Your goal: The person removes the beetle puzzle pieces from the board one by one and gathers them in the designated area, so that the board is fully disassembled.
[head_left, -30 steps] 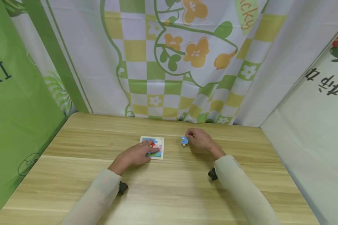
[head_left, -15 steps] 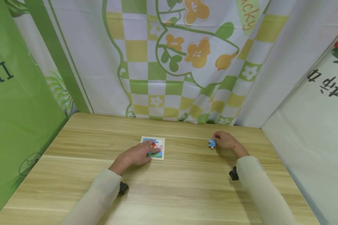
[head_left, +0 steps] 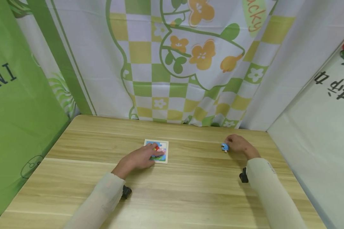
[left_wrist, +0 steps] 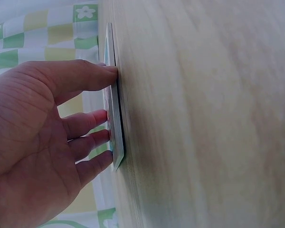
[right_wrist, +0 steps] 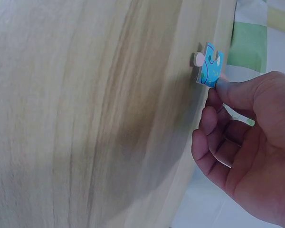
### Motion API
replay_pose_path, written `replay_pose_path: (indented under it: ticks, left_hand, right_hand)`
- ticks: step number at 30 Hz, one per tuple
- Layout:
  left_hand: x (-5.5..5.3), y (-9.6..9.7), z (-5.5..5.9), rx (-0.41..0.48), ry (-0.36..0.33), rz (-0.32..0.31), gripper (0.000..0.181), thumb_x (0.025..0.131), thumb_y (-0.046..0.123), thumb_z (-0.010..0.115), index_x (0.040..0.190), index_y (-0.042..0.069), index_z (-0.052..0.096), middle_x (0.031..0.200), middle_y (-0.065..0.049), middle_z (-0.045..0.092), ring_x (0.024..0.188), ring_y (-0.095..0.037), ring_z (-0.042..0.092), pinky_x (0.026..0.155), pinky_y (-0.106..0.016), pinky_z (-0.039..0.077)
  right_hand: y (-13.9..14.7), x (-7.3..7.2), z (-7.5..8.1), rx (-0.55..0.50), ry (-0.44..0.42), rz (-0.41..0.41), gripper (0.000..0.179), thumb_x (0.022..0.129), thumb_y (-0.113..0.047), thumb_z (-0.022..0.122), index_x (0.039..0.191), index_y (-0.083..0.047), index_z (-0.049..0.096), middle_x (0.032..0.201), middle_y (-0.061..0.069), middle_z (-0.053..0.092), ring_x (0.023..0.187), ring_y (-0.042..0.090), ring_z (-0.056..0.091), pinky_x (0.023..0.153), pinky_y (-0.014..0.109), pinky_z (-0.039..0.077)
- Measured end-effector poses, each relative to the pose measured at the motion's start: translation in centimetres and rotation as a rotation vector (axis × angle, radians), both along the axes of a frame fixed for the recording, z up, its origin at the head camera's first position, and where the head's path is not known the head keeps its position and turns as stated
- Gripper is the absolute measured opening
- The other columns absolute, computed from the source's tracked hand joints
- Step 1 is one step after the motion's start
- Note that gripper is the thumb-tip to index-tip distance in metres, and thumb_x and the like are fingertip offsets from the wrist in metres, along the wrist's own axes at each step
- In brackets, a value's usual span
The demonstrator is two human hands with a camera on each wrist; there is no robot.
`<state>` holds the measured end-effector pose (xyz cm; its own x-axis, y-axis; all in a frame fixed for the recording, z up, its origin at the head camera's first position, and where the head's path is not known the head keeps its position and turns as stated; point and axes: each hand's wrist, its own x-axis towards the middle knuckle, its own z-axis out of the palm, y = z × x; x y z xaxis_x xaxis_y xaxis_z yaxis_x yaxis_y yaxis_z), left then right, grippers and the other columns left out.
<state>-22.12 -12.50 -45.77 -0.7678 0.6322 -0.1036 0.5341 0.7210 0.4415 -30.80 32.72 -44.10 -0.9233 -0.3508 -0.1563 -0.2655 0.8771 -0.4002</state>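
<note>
My left hand rests on a small square jigsaw puzzle with a pale frame and a colourful picture, lying flat on the table. In the left wrist view the fingertips touch the top of the puzzle, and the thumb lies at its near edge. Part of the picture is hidden under the hand. Off to the right, my right hand pinches a blue puzzle piece by one edge between thumb and index finger. The piece has a pale pink tab, and its other side is close to the tabletop.
The wooden table spreads around both hands. A patterned curtain hangs along its back edge. Green cloth stands at the left side and a white panel at the right.
My right hand has moved to the right with the blue puzzle piece, away from the puzzle, slower in the last half second. The left hand stays on the puzzle.
</note>
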Motion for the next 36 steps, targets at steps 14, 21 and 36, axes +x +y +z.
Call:
replay_pose_path:
  ticks: [14,21,36]
  left_hand:
    - [0.24,0.18,0.06,0.007,-0.016,0.015,0.052,0.096,0.001,0.061,0.147,0.012,0.058,0.158,-0.02,0.037,0.148,-0.044,0.029,0.117,-0.054,0.031]
    - [0.22,0.1,0.04,0.001,-0.021,0.017,0.052,0.096,0.002,0.06,0.147,0.012,0.059,0.159,-0.021,0.036,0.149,-0.045,0.027,0.118,-0.054,0.029]
    - [0.05,-0.06,0.09,-0.008,0.014,-0.007,0.052,0.096,0.002,0.061,0.147,0.011,0.059,0.154,-0.021,0.041,0.138,-0.04,0.04,0.112,-0.052,0.037]
  right_hand:
    - [-0.23,0.45,-0.79,0.004,-0.032,-0.08,0.021,0.105,-0.012,0.052,0.1,0.0,0.068,0.095,0.013,0.066,0.094,0.033,0.058,0.088,0.055,0.047]
    - [-0.44,0.62,-0.74,0.015,-0.038,-0.09,0.023,0.107,-0.015,0.05,0.097,-0.001,0.065,0.088,0.011,0.062,0.087,0.031,0.056,0.083,0.052,0.046]
    - [-0.86,0.69,-0.53,0.031,-0.012,-0.107,0.021,0.106,-0.016,0.051,0.101,-0.002,0.066,0.095,0.012,0.065,0.091,0.032,0.058,0.084,0.053,0.048]
